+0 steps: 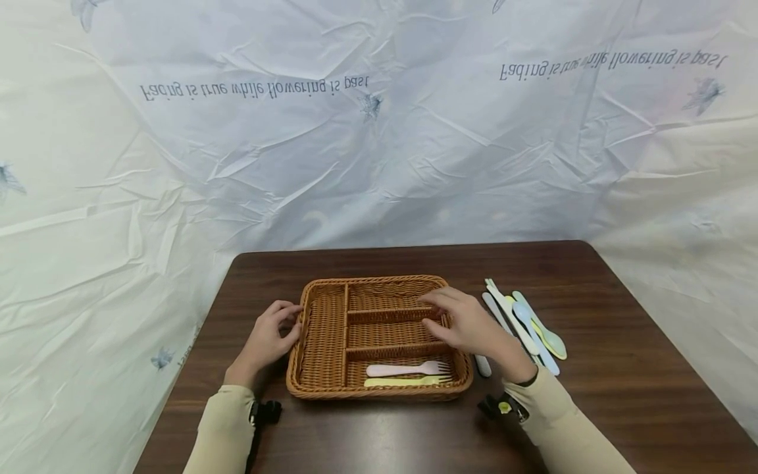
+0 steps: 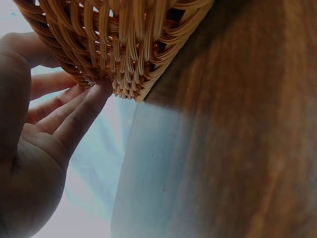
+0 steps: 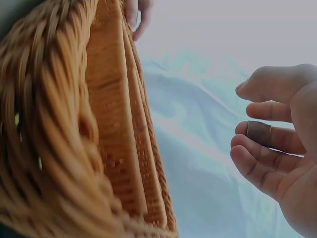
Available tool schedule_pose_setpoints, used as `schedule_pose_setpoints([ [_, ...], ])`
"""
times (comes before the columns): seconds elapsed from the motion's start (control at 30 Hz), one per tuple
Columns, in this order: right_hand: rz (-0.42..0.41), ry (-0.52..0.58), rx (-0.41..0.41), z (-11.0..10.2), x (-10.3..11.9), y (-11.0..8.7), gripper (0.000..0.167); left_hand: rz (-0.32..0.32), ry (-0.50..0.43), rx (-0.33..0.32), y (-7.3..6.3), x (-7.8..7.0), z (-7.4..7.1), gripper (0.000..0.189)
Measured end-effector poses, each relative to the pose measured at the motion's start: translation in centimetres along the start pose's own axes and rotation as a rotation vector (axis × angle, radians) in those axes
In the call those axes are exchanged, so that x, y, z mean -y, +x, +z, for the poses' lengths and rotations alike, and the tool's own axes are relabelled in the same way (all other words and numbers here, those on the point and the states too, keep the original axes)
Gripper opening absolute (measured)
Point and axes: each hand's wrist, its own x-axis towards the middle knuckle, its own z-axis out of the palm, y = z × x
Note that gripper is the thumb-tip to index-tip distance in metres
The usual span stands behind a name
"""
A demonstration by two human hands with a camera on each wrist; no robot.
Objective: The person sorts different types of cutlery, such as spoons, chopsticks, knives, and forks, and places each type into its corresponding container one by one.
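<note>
A brown wicker basket (image 1: pixel 322 329) with dividers lies on the table. Its front right compartment holds a pink fork (image 1: pixel 397 370) and a yellow fork (image 1: pixel 403 381), side by side, tines to the right. At the basket's left end, the left hand (image 1: pixel 269 336) touches the outer wall; the left wrist view shows its fingertips (image 2: pixel 103 87) against the weave. Over the basket's right end hovers the right hand (image 1: pixel 468 322), thumb and fingers spread apart with nothing between them. In the right wrist view, a dark band (image 3: pixel 258 133) circles one of its fingers.
Right of the basket lies a loose pile of pale cutlery, with a green spoon (image 1: pixel 553 342), a blue spoon (image 1: pixel 522 313) and several long sticks or handles. One grey handle (image 1: pixel 483 366) sits close by the basket. A printed white cloth (image 1: pixel 379 164) hangs behind the dark wooden table (image 1: pixel 639 368).
</note>
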Motion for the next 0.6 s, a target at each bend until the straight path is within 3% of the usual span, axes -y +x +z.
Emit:
schedule_pose_setpoints([
  [0.13,0.055,-0.027,-0.025,-0.2,-1.1,-0.6,0.038,-0.001,-0.001,0.003,0.0,0.0,0.0,0.032],
  [0.33,0.189,-0.069,0.003,-0.4,-2.4,-1.7,0.038,-0.001,-0.004,0.001,0.0,0.0,0.0,0.032],
  [0.6,0.25,-0.092,0.013,-0.2,-4.1,-2.9,0.039,0.007,0.002,-0.004,-0.1,0.1,0.0,0.032],
])
